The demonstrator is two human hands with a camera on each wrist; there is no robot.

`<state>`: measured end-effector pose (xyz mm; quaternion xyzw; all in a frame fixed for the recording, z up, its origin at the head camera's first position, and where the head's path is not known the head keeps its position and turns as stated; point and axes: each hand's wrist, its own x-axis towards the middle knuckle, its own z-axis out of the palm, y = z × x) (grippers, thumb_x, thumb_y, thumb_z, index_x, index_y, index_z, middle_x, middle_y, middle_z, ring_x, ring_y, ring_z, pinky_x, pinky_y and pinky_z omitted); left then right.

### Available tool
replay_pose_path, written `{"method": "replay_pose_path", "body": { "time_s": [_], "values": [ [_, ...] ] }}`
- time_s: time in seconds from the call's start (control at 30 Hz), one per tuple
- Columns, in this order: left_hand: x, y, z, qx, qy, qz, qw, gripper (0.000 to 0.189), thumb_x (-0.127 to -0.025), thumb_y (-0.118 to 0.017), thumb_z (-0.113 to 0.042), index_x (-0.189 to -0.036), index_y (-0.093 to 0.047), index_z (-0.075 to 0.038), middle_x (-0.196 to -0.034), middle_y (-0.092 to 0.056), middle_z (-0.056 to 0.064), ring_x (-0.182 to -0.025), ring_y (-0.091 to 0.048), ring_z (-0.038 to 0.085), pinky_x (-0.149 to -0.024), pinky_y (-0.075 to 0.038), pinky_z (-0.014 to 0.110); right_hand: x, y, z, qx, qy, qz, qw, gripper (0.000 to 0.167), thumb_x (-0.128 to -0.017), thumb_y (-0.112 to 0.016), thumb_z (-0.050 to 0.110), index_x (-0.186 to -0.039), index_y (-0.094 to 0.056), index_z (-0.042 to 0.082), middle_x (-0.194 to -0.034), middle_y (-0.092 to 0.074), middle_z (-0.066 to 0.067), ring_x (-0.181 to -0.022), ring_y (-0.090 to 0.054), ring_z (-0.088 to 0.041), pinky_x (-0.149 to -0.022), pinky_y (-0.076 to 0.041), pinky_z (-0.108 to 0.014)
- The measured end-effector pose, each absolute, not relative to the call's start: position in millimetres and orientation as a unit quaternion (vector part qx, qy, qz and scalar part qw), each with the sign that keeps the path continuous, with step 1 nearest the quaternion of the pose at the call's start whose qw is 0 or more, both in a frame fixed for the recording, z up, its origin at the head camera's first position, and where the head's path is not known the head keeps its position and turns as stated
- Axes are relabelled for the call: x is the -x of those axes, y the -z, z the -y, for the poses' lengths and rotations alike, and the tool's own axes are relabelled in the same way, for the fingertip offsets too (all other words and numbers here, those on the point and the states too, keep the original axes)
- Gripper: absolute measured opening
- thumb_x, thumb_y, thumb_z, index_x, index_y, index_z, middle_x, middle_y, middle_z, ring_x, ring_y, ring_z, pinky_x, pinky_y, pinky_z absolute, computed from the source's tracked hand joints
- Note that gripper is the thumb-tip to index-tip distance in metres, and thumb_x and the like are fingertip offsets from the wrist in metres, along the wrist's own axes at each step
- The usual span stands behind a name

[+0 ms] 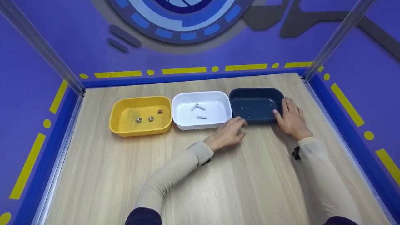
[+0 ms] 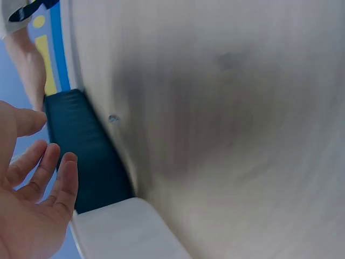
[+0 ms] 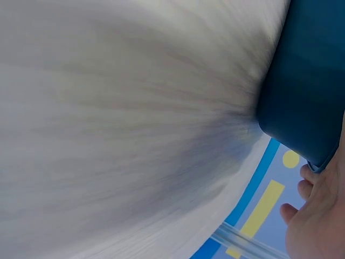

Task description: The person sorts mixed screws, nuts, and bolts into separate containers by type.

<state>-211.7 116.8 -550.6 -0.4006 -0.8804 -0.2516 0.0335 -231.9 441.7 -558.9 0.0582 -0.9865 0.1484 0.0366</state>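
Observation:
A dark blue tray (image 1: 256, 120) stands at the right end of a row of three. My right hand (image 1: 292, 120) holds its right end, the thumb over the rim and the fingers along the outer side. My left hand (image 1: 228, 132) hovers by the front corner where the dark tray meets the white tray (image 1: 203, 126); its fingers are loosely bent, with nothing in them in the left wrist view. Several silver bolts (image 1: 202, 117) lie in the white tray. At the left, the yellow tray (image 1: 142, 132) holds three nuts (image 1: 151, 119).
The trays sit side by side on a wooden tabletop (image 1: 187, 175). Purple panels (image 1: 193, 59) with metal corner posts (image 1: 337, 40) enclose the back and sides. A small shiny spot (image 2: 113, 118) shows on the table before the dark tray; its kind is unclear.

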Motion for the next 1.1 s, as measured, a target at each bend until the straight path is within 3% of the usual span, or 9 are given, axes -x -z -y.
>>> {"method": "replay_pose_path", "body": {
  "time_s": [0.17,0.6,0.83,1.1],
  "values": [
    [207,562,-114,0.402,0.222,0.888,0.034,0.024,-0.1,-0.07,-0.021,-0.121,-0.072,-0.01,-0.117,-0.071,0.004,-0.109,-0.069,0.019,-0.096,-0.058,0.028,231,558,-443,-0.056,-0.148,0.987,0.034,0.086,-0.113,-0.03,0.056,-0.166,-0.016,-0.01,-0.174,-0.015,-0.034,-0.162,-0.013,-0.053,-0.126,-0.015,-0.075],
    [210,575,-110,0.38,0.192,0.904,-0.026,0.021,-0.1,-0.071,-0.021,-0.116,-0.07,-0.008,-0.114,-0.069,0.008,-0.106,-0.068,0.023,-0.09,-0.06,0.033,233,557,-443,-0.055,-0.148,0.987,0.027,0.086,-0.114,-0.03,0.056,-0.167,-0.015,-0.01,-0.174,-0.013,-0.033,-0.162,-0.012,-0.052,-0.125,-0.015,-0.075],
    [224,612,-114,0.366,0.208,0.907,-0.014,0.019,-0.097,-0.071,-0.023,-0.114,-0.07,-0.015,-0.115,-0.066,0.001,-0.108,-0.065,0.016,-0.091,-0.059,0.029,235,558,-444,-0.059,-0.153,0.986,0.019,0.085,-0.114,-0.03,0.056,-0.167,-0.014,-0.01,-0.174,-0.012,-0.034,-0.161,-0.011,-0.054,-0.124,-0.015,-0.076],
    [217,589,-111,0.344,0.256,0.903,-0.037,0.015,-0.098,-0.071,-0.018,-0.109,-0.077,-0.009,-0.108,-0.071,0.005,-0.102,-0.068,0.021,-0.088,-0.059,0.034,234,559,-443,-0.056,-0.161,0.985,0.022,0.087,-0.113,-0.031,0.057,-0.167,-0.015,-0.009,-0.175,-0.012,-0.033,-0.162,-0.011,-0.052,-0.125,-0.015,-0.075]
  ]
}}
